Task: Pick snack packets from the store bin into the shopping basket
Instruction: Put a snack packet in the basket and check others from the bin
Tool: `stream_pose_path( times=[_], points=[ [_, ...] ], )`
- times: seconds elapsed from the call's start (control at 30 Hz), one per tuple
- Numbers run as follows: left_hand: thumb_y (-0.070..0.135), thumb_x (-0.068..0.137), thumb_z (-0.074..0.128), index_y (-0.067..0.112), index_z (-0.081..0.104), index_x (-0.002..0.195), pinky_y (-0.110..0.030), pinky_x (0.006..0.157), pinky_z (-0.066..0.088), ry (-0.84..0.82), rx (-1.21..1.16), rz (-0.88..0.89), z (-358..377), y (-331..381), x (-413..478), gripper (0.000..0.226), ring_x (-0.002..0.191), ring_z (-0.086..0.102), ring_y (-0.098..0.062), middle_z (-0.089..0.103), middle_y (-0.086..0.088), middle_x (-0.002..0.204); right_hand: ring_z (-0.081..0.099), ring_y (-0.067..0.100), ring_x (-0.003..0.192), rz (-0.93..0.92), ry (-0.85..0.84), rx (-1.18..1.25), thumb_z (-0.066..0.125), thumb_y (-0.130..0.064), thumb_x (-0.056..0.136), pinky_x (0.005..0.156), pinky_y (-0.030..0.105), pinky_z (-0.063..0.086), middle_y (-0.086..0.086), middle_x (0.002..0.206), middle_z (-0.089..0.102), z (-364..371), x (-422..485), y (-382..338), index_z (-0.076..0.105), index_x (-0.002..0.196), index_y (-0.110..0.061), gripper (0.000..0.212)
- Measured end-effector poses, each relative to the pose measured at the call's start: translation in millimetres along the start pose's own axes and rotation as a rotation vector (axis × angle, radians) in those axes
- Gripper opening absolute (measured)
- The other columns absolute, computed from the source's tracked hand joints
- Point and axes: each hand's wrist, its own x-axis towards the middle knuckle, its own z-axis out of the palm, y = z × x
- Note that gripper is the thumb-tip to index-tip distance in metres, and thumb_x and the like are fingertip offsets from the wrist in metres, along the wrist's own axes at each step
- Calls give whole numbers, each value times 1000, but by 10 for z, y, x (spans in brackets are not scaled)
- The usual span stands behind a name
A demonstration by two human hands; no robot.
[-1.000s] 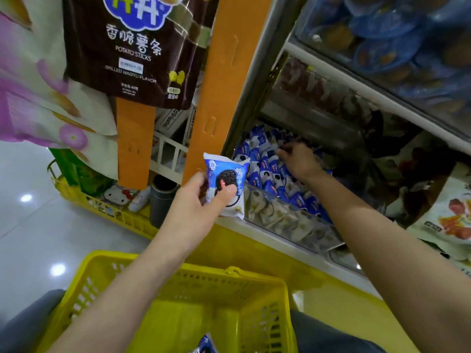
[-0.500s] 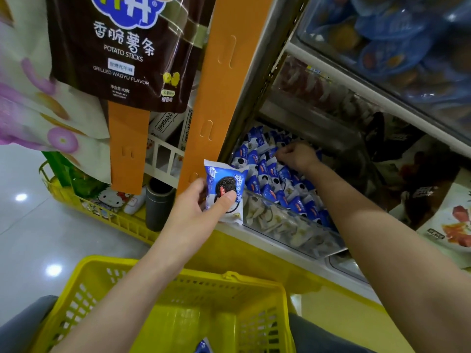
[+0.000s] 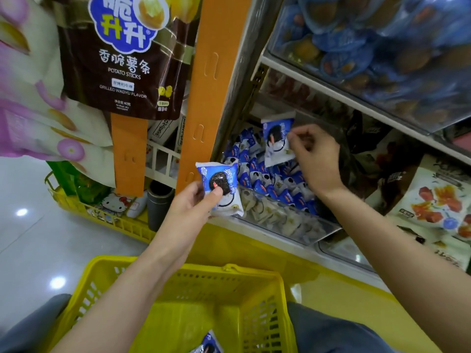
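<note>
My left hand [image 3: 190, 208] grips a blue and white snack packet [image 3: 221, 188] with a dark cookie picture, held in front of the clear store bin [image 3: 285, 221]. Above the heap of several matching packets [image 3: 270, 179] in that bin, my right hand [image 3: 314, 159] pinches a second blue and white packet [image 3: 277, 140] by its edge, lifted clear of the pile. The yellow shopping basket [image 3: 178, 276] rests on my lap below both arms. One packet [image 3: 207, 343] lies on its bottom, partly cut off by the frame.
An orange shelf upright [image 3: 204, 98] stands just left of the bin. A brown potato sticks bag [image 3: 122, 59] hangs at upper left. A shelf [image 3: 356, 103] of blue wrapped snacks overhangs the bin. Other snack bags [image 3: 438, 200] lie to the right. A yellow floor rack [image 3: 102, 215] holds goods.
My right hand has lifted a packet out of the heap in the bin, where before it was reaching down among the packets. My left hand still holds its packet in about the same place.
</note>
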Motion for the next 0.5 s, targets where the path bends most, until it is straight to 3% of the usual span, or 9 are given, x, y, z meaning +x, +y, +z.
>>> stream_pose_path(
  times=[0.1, 0.2, 0.27, 0.37, 0.5],
  points=[
    [20, 87, 52, 16, 55, 106, -9, 70, 49, -34, -45, 15, 1, -15, -76, 19, 71, 62, 8, 67, 19, 69, 58, -7, 69, 26, -62, 161, 61, -15, 88, 64, 8, 46, -17, 77, 62, -78, -340, -215, 62, 86, -23, 8],
    [24, 82, 53, 15, 55, 104, -14, 70, 50, -79, -101, 4, 11, -22, -160, 24, 68, 59, 6, 64, 17, 66, 58, -3, 67, 11, -177, 196, 62, -13, 87, 64, 10, 46, -14, 76, 63, -63, -677, -365, 60, 79, -29, 18],
    [28, 79, 53, 15, 56, 107, -18, 73, 48, -98, -140, -18, 5, -27, -203, 31, 75, 60, 1, 65, 11, 78, 57, -1, 67, 26, -247, 245, 62, -13, 87, 64, 11, 46, -12, 74, 63, -11, -859, -434, 59, 78, -32, 21],
    [28, 81, 51, 7, 50, 122, -30, 86, 50, -105, -208, -77, -7, -45, -262, 46, 98, 62, -14, 66, -7, 113, 59, 1, 68, 55, -306, 297, 61, -14, 87, 66, 12, 47, -11, 73, 63, 50, -1026, -494, 59, 79, -30, 19],
    [27, 84, 52, 7, 41, 132, -36, 85, 55, -100, -332, -142, -47, -45, -302, 54, 108, 63, -22, 64, -12, 120, 59, 7, 71, 190, -396, 365, 57, -12, 90, 72, 25, 51, -3, 75, 64, 93, -1093, -536, 61, 81, -21, 12]
  ],
)
